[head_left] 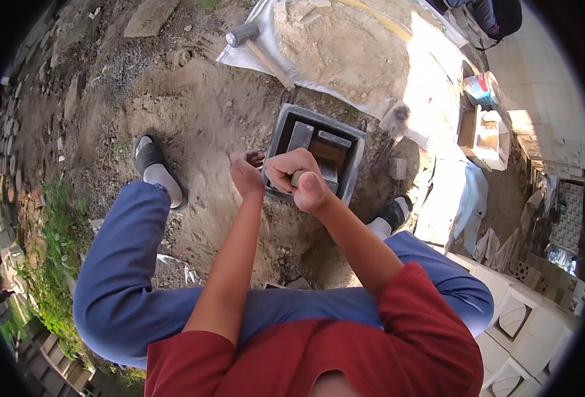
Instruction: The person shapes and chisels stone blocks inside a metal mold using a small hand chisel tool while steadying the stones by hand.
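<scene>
A dark rectangular mould box (356,161) stands on the dirt between the feet, with grey blocks (300,135) and a brown surface inside. Over its near left part, my right hand (303,182) is closed round a small grey, round-ended object (297,177), perhaps the end of a handle; the rest of it is hidden by the fingers. My left hand (246,173) is just outside the box's left wall, fingers loosely bent and apart, with nothing visible in it.
Beyond the box, a mallet (243,35) lies on a white sheet (266,20) bearing a sand heap (345,53). A second hammer-like tool (395,120) lies right of the box. Farther right are a bucket (482,88), a pale box (497,142) and pale blocks (497,281).
</scene>
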Motion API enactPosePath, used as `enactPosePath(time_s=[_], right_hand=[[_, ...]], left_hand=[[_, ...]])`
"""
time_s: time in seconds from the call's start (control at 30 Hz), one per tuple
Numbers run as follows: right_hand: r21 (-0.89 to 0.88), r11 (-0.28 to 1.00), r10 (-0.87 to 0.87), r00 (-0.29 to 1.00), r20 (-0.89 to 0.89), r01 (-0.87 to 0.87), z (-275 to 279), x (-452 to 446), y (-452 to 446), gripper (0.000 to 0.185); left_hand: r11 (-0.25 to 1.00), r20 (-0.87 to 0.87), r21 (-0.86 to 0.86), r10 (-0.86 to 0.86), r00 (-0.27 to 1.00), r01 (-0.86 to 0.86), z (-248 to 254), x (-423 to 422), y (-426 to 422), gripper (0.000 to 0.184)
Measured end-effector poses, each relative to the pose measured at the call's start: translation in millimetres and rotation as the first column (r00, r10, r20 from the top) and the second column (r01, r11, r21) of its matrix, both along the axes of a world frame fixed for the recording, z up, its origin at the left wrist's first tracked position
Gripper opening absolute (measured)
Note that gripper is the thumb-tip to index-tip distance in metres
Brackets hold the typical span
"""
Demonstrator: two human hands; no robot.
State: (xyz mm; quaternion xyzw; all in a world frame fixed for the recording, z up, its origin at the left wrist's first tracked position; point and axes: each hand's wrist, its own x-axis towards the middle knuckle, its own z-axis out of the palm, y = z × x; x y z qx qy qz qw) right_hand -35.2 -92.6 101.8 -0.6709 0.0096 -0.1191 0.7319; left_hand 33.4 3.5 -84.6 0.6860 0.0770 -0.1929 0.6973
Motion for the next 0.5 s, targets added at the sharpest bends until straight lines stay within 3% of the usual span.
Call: enactPosePath(time_s=[0.07, 0.13, 0.2, 0.27, 0.33, 0.4, 0.5], right_hand=[[-0.019, 0.999, 0.037, 0.997, 0.074, -0.035, -31.6, -4.6, -0.7, 0.089], [-0.006, 1.000, 0.017, 0.999, 0.028, -0.017, -22.3, 4.1, -15.8, 0.091], [0.135, 0.990, -0.028, 0.996, -0.090, 0.040, -13.2, 3.0, -22.8, 0.091], [0.143, 0.989, -0.024, 0.997, -0.074, 0.034, 4.0, 5.1, -25.1, 0.091], [0.027, 0.998, 0.057, 0.997, 0.053, -0.059, 12.3, 2.2, -23.1, 0.087], [-0.051, 0.996, 0.077, 0.994, 0.077, -0.073, -12.7, 10.2, -15.9, 0.086], [-0.039, 0.996, 0.082, 0.997, -0.005, -0.082, -4.1, 15.0, -19.5, 0.085]], left_hand=[[0.996, -0.036, -0.082, 0.020, 0.999, -0.023, -6.1, 2.6, -2.2, 0.076], [1.000, 0.025, -0.021, -0.019, 1.000, 0.020, 0.1, 2.8, -2.5, 0.075], [1.000, 0.014, -0.001, -0.024, 1.000, 0.024, -1.3, -1.6, -1.8, 0.074], [0.999, -0.024, -0.043, -0.003, 1.000, 0.002, -6.3, 2.7, -2.6, 0.072], [1.000, 0.009, 0.007, -0.005, 1.000, 0.005, 4.8, -1.2, 0.2, 0.072], [0.999, 0.063, 0.034, -0.017, 0.998, 0.015, 15.7, 0.1, -2.7, 0.072], [0.996, 0.071, 0.083, -0.048, 0.996, 0.043, 23.0, 0.5, -2.1, 0.073]])
